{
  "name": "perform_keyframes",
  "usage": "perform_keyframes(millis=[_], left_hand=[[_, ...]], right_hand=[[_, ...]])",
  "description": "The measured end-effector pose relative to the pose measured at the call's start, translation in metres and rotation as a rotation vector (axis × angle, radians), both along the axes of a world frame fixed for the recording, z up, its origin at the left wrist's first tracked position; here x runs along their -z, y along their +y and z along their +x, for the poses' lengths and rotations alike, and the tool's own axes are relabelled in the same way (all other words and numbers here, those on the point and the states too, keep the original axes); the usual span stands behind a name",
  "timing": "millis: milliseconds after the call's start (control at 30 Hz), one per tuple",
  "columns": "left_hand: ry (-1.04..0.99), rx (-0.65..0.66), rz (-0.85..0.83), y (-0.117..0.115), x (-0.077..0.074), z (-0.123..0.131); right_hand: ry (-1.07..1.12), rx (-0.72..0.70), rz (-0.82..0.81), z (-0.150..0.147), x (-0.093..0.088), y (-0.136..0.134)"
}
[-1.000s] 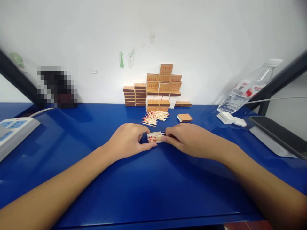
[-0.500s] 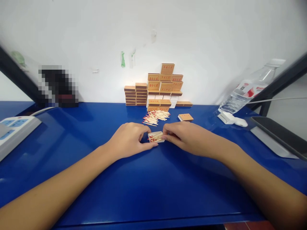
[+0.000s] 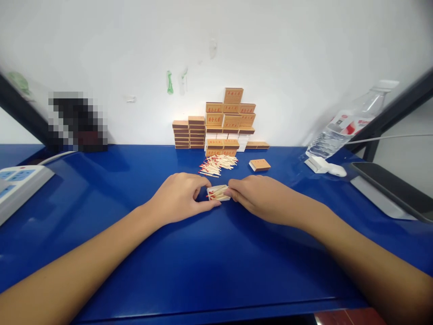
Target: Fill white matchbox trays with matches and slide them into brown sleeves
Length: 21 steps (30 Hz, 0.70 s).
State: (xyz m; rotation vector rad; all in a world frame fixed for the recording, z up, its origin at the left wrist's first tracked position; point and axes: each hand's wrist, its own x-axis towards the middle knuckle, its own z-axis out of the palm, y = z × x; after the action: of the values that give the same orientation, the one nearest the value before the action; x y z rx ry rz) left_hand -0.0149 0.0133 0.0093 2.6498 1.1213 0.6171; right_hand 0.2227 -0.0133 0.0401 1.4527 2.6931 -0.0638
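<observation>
A small white matchbox tray (image 3: pixel 222 187) with red-tipped matches (image 3: pixel 217 194) in it rests on the blue table. My left hand (image 3: pixel 182 197) grips the tray's left end, thumb at the near side and index finger at the far side. At the tray's right end, my right hand (image 3: pixel 255 192) is closed, thumb and fingertips pinching the ends of matches; how many is hidden. Beyond the tray lies a loose pile of matches (image 3: pixel 219 164). An orange matchbox (image 3: pixel 260 165) lies flat behind my right hand.
Stacked matchboxes (image 3: pixel 231 121) stand against the wall, with a lower stack (image 3: pixel 188 133) to their left. A water bottle (image 3: pixel 352 119), a white device (image 3: pixel 325 166) and a dark phone-like slab (image 3: pixel 394 187) are at the right. A power strip (image 3: pixel 25 185) sits at the left edge.
My right hand's fingers have closed in more tightly at the tray's right end. The left hand keeps its hold. The whole view has shifted slightly.
</observation>
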Motion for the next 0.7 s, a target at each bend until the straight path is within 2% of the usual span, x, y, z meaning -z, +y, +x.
perform_keyframes(millis=[167,333,567,700], left_hand=[[-0.006,-0.006,0.015,0.001,0.001,0.0],[-0.016,-0.006,0.014,0.0,0.001,0.0],[-0.025,0.01,0.015,0.001,0.001,0.0],[-0.015,0.013,-0.007,0.0,0.0,0.0]], right_hand=[[-0.014,0.034,0.007,0.002,-0.004,0.002],[0.072,-0.015,-0.063,0.001,-0.001,0.0],[0.145,0.011,0.068,0.002,0.004,0.004],[0.27,-0.002,0.064,0.0,0.007,0.005]])
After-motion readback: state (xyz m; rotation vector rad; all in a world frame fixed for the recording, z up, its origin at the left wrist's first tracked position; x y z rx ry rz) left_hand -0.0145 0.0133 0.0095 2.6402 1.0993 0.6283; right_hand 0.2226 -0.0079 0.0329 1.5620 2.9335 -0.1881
